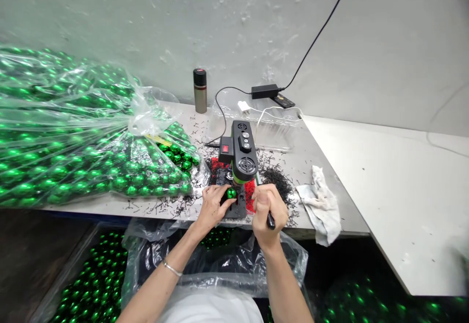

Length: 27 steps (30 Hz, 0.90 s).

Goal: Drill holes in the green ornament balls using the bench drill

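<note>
My left hand (213,203) pinches a shiny green ball (231,193) between thumb and fingers. The ball sits at the base of a small black bench drill press (245,152), under its head. My right hand (270,210) is closed round the black-handled lever (270,221) at the machine's right side. Whether the tool tip touches the ball is hidden by the machine's head. Red matting (249,196) shows beside the base, and black shavings (275,181) are heaped to the right.
A large clear bag of green balls (73,137) covers the table's left. Behind stand a bottle (200,91), a clear plastic tray (274,135) and a power adapter (265,91) with cables. A crumpled white cloth (321,208) lies right. Below the edge is a plastic-lined container (216,264).
</note>
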Motion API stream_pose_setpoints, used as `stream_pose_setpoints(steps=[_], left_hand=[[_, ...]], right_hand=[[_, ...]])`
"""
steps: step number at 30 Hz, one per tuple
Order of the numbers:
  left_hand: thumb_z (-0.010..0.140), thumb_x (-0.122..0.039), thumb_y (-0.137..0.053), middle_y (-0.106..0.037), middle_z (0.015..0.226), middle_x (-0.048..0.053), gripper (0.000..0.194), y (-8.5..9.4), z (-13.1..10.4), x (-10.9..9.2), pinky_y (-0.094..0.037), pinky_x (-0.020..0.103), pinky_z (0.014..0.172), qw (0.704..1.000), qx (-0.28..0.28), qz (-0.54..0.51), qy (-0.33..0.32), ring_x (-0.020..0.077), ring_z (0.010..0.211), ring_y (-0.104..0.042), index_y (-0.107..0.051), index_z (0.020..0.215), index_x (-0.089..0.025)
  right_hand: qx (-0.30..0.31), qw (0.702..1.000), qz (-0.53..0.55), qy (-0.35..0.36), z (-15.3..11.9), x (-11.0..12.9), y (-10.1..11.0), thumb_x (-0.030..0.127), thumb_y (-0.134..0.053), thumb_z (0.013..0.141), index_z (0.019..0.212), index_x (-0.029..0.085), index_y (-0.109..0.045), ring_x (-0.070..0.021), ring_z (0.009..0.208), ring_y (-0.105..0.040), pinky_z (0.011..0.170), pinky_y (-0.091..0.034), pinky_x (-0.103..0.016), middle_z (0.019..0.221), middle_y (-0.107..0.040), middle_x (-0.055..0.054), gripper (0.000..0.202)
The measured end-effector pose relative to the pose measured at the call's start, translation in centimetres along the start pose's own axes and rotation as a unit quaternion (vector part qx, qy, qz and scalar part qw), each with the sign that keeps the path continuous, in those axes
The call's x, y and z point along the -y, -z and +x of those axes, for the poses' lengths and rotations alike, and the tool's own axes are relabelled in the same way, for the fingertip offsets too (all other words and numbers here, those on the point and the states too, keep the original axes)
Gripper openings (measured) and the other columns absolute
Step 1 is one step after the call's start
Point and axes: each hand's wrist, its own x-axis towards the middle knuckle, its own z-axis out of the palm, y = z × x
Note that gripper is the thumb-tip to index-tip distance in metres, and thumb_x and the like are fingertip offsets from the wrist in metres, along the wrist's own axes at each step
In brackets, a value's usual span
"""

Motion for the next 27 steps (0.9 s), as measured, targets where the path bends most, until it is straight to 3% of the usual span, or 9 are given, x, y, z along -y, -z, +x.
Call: stream_pose_setpoints(steps=[5, 10, 16, 27], left_hand=[[0.094, -0.037, -0.064, -0.072, 0.116, 0.011, 0.032, -0.1, 0.3, 0.3, -0.046, 0.044, 0.095, 0.999, 0.001, -0.022, -0.026, 0.0272, 0.108, -0.062, -0.066, 0.120, -0.019], [0.091, -0.036, -0.068, -0.073, 0.113, 0.011, 0.033, -0.2, 0.2, 0.5, -0.048, 0.045, 0.095, 0.999, -0.002, -0.040, -0.022, 0.0279, 0.107, -0.062, -0.067, 0.120, -0.019], [0.089, -0.035, -0.071, -0.073, 0.111, 0.011, 0.035, -0.3, 0.1, 0.6, -0.048, 0.044, 0.094, 0.999, -0.005, -0.042, -0.022, 0.0278, 0.106, -0.062, -0.067, 0.120, -0.019], [0.091, -0.036, -0.068, -0.073, 0.111, 0.011, 0.034, -0.2, 0.1, 0.6, -0.048, 0.046, 0.095, 0.998, 0.002, -0.054, -0.012, 0.0281, 0.107, -0.062, -0.067, 0.121, -0.021]], right_hand=[[0.000, 1.000, -0.007, 0.008, -1.0, -0.4, 0.0, 0.006, -0.043, 0.093, 0.069, 0.021, -0.044, -0.0112, 0.065, -0.052, 0.058, -0.040, -0.026, 0.067, -0.050, 0.002, 0.029], [0.010, 0.999, -0.023, 0.040, -3.5, -2.4, -0.6, 0.016, -0.038, 0.098, 0.071, 0.021, -0.045, -0.0114, 0.063, -0.049, 0.059, -0.043, -0.028, 0.071, -0.051, 0.001, 0.028], [-0.049, 0.996, -0.032, 0.069, -5.9, -4.8, -1.8, 0.026, -0.035, 0.100, 0.068, 0.023, -0.044, -0.0130, 0.059, -0.047, 0.066, -0.047, -0.035, 0.070, -0.052, 0.001, 0.034], [-0.001, 0.994, -0.041, 0.100, -5.6, -4.8, -1.7, 0.021, -0.035, 0.101, 0.072, 0.024, -0.043, -0.0117, 0.063, -0.054, 0.065, -0.050, -0.032, 0.072, -0.050, 0.002, 0.030]])
